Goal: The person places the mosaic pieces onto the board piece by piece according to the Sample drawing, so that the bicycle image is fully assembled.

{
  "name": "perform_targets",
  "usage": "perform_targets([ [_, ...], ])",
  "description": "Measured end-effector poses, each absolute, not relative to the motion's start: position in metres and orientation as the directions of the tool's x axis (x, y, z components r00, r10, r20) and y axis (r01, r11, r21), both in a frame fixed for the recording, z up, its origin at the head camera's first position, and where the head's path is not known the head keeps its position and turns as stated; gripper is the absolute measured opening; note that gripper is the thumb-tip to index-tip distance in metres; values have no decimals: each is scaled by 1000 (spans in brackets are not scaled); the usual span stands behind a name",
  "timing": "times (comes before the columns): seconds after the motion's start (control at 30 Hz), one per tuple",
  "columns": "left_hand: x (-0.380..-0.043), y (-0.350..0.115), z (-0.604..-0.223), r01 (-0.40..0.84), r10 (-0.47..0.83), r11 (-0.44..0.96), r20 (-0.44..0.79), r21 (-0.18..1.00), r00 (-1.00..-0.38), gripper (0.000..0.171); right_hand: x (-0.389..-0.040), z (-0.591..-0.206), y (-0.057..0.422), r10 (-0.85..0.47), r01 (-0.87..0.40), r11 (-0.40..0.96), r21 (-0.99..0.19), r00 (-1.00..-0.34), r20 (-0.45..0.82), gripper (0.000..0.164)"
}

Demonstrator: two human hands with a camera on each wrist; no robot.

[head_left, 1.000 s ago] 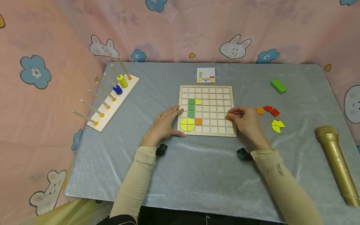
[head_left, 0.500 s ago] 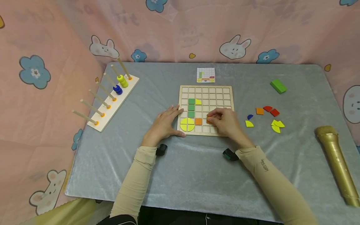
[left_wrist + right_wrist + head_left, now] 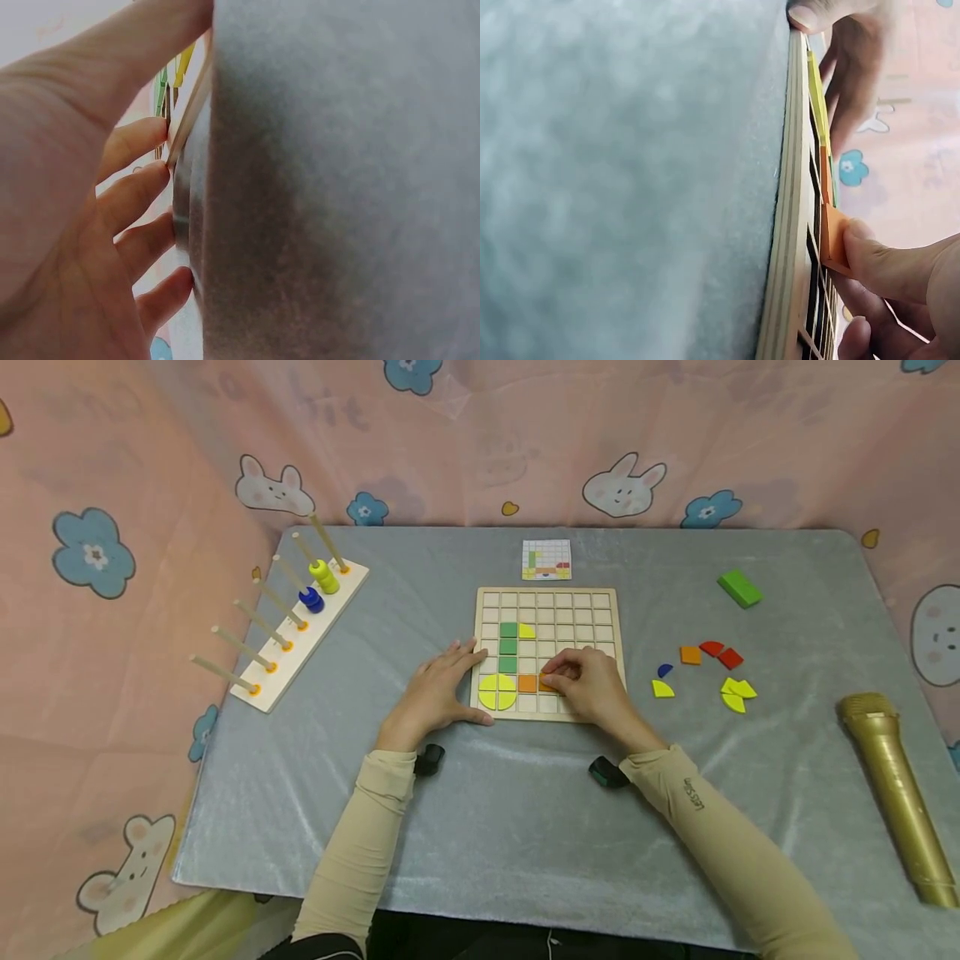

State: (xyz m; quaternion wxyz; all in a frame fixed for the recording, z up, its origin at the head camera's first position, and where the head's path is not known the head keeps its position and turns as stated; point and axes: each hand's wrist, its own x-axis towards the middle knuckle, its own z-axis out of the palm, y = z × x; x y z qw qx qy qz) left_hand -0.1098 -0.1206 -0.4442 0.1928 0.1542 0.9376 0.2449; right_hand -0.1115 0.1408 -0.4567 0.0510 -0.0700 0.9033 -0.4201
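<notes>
My right hand point(image 3: 597, 692) pinches an orange square tile point(image 3: 837, 238) between thumb and fingers, at the wooden grid board point(image 3: 551, 716). In the head view that tile sits beside another orange square point(image 3: 527, 683) lying in a cell, partly covered by my fingertips. With fingers spread, my left hand point(image 3: 432, 695) rests at the board's left edge; the left wrist view shows its fingertips along that edge. On the board lie several yellow quarter circles point(image 3: 497, 692) forming a disc, a column of green squares point(image 3: 507, 647) and a single yellow quarter circle point(image 3: 527, 631).
Loose tiles lie right of the board: an orange square point(image 3: 690, 655), red pieces point(image 3: 730, 657), yellow quarters point(image 3: 663, 689) and a blue half circle point(image 3: 664, 670). Around stand a pattern card point(image 3: 547, 560), green block point(image 3: 740, 588), gold microphone point(image 3: 896, 793) and peg rack point(image 3: 303, 639).
My right hand has moved left across the board with the orange square, uncovering the blue half circle and a yellow quarter. My left hand has stayed put.
</notes>
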Motion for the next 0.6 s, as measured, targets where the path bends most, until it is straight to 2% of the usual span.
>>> perform_targets([
  [0.3,-110,-121,-444,200,386,832,-282,518,-878,112,-113,-462,142,-207,-161,656,-738,-978,29,6],
  [0.6,-110,-122,-444,200,386,831,-279,518,-879,112,-113,-463,142,-213,-162,662,-732,-977,24,6],
])
